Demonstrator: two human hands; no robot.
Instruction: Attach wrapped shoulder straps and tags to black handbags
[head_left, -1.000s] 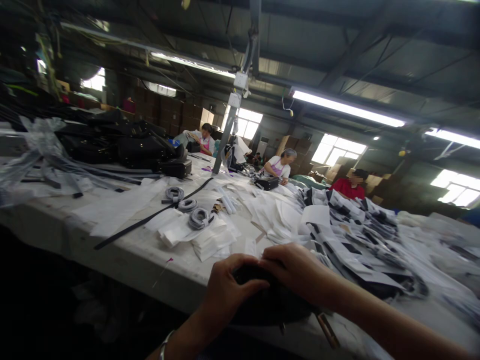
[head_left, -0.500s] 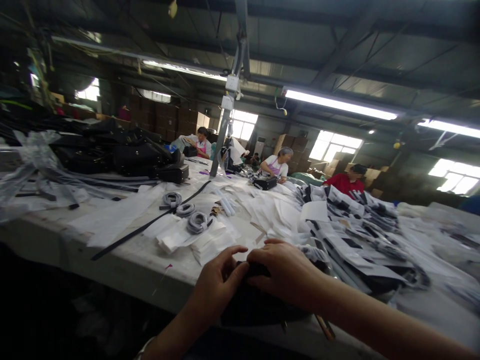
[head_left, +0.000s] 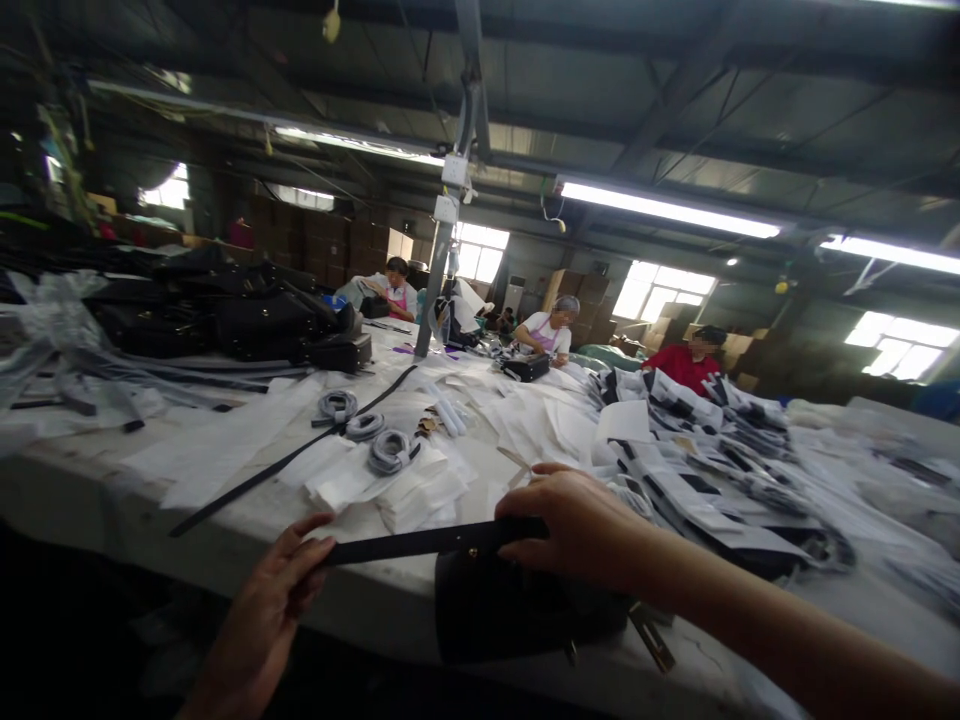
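A black strap (head_left: 409,545) with small gold studs stretches between my two hands. My left hand (head_left: 277,590) pinches its left end between thumb and fingers. Over at the strap's other end, my right hand (head_left: 574,520) grips it just above a black bag (head_left: 517,610). The bag sits at the table's front edge, dark and partly covered by my right hand and forearm. Beside its lower right side shows a gold-coloured metal piece (head_left: 651,637), its kind unclear.
Rolled grey straps (head_left: 391,452) lie on white paper sheets ahead. A long black strip (head_left: 285,455) runs across the table (head_left: 90,490). Black bags (head_left: 262,315) are heaped at left, wrapped straps (head_left: 720,480) at right. Several co-workers sit beyond, near a metal post (head_left: 433,290).
My left hand has moved left and down, drawing the strap out straight from the bag. My right hand stays above the bag. The view has shifted slightly.
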